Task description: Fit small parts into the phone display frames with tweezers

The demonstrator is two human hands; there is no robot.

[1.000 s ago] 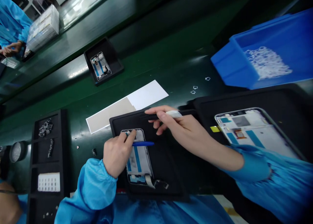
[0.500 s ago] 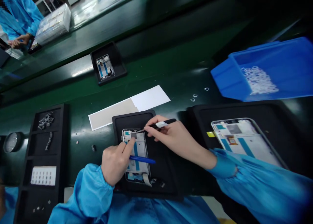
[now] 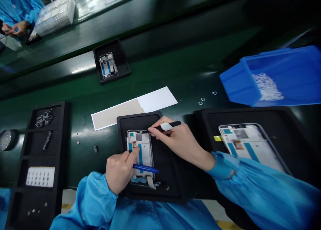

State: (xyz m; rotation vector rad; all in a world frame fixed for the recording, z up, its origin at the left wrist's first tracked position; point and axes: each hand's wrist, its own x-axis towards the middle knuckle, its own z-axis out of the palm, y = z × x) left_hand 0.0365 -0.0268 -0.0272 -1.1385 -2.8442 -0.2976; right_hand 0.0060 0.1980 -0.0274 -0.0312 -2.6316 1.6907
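An open phone frame [image 3: 147,149] with blue strips lies in a black tray [image 3: 167,166] in front of me. My left hand [image 3: 119,171] is closed around a blue pen-like tool [image 3: 145,168] that crosses the phone. Its index finger is extended, the tip on or just over the phone's inside near a small orange-brown flex part [image 3: 134,144]. My right hand [image 3: 172,136] pinches dark tweezers [image 3: 175,123] with a white wrap. Their tip is at the phone's top edge; whether they grip anything is too small to tell.
A larger black tray with another phone frame [image 3: 248,139] lies right, below a blue bin [image 3: 293,76] of white pieces. A compartment tray [image 3: 59,149] with small parts stands left. Behind are a white card [image 3: 160,99] and a tray with a phone [image 3: 108,65]. A co-worker's hands [image 3: 16,28] show top left.
My left index finger has drawn back down the phone, uncovering the orange-brown part. The tweezers have shifted slightly up and right along the top edge. The whole view has shifted slightly.
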